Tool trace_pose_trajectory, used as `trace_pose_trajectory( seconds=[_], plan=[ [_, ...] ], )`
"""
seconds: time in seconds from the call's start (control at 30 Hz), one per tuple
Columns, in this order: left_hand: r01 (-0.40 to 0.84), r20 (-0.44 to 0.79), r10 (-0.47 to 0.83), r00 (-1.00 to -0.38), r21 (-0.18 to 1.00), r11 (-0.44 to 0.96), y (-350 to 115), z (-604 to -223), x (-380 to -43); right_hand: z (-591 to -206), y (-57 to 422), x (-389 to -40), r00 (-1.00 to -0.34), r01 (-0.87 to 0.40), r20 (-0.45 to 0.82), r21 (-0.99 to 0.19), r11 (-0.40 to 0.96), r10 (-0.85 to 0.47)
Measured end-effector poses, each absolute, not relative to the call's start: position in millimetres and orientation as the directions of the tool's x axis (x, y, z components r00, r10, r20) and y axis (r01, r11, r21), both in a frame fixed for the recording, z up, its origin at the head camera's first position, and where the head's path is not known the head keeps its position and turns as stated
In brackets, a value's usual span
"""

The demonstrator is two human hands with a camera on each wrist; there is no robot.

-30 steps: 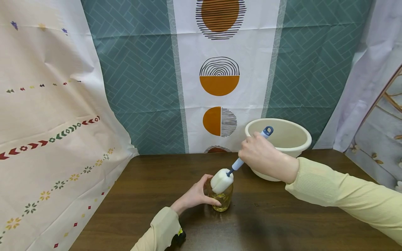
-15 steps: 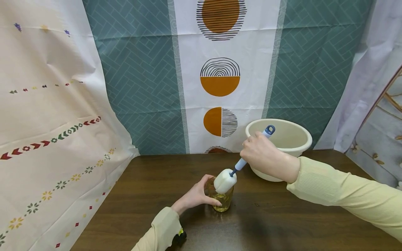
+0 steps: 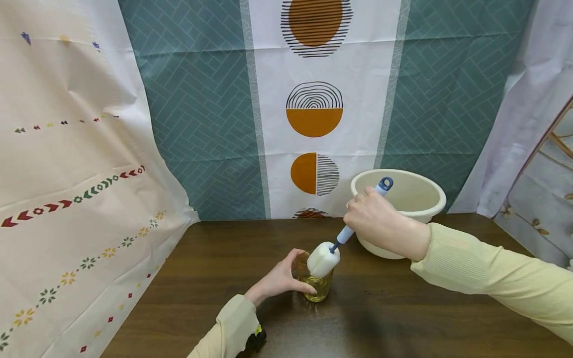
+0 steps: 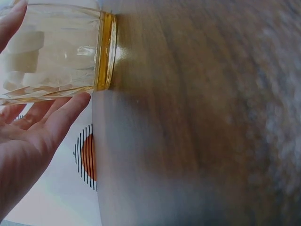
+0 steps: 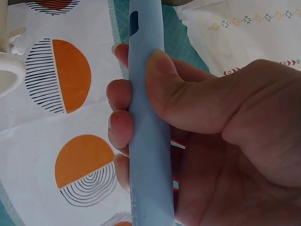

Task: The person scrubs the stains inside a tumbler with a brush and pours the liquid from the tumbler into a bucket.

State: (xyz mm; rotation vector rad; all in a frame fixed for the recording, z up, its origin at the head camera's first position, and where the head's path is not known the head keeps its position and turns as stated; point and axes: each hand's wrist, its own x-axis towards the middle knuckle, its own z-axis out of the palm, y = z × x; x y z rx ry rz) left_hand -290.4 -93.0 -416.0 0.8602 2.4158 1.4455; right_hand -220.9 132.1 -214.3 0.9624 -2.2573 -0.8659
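Note:
An amber glass (image 3: 318, 291) stands upright on the dark wooden table (image 3: 215, 268) in the head view. My left hand (image 3: 282, 279) grips it from the left, thumb on the near side; in the left wrist view, fingers (image 4: 70, 110) lie along the glass wall. The right hand (image 3: 375, 219) holds a sponge bottle brush by its pale blue handle (image 5: 149, 117), fingers wrapped round it and thumb laid along it. The brush slants down to the left. Its white sponge head (image 3: 323, 260) is at the mouth of the glass, the lower end inside and the upper end sticking out.
Behind the right hand stands a large cream basin (image 3: 409, 219) near the table's back edge. Patterned cloth (image 3: 206, 124) hangs at the back, with more cloth (image 3: 89, 223) along the left side. A small black object (image 3: 256, 339) lies by the left cuff.
The sponge head has shifted a little to the right at the glass mouth, and my right hand has moved slightly the same way. My left hand keeps its hold on the glass.

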Motion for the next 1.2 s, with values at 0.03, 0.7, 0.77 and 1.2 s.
trace_pose_trajectory(
  seconds=[0.03, 0.7, 0.77, 1.2],
  plan=[
    [0.378, 0.123, 0.572, -0.811, 0.856, 0.352, -93.0, -416.1, -290.6, -214.2, 132.1, -220.8, -0.604, -0.428, 0.215, 0.725, 0.540, -0.767],
    [0.386, 0.133, 0.578, -0.805, 0.858, 0.340, -94.1, -415.6, -290.3, -208.7, 132.4, -220.7, -0.595, -0.500, 0.166, 0.690, 0.524, -0.787],
    [0.384, 0.131, 0.578, -0.806, 0.857, 0.342, -94.0, -415.3, -290.2, -208.2, 131.9, -221.4, -0.596, -0.511, 0.158, 0.682, 0.523, -0.788],
    [0.388, 0.133, 0.572, -0.809, 0.853, 0.349, -94.2, -414.7, -290.3, -212.5, 133.2, -226.0, -0.583, -0.554, 0.133, 0.657, 0.511, -0.802]
  ],
)
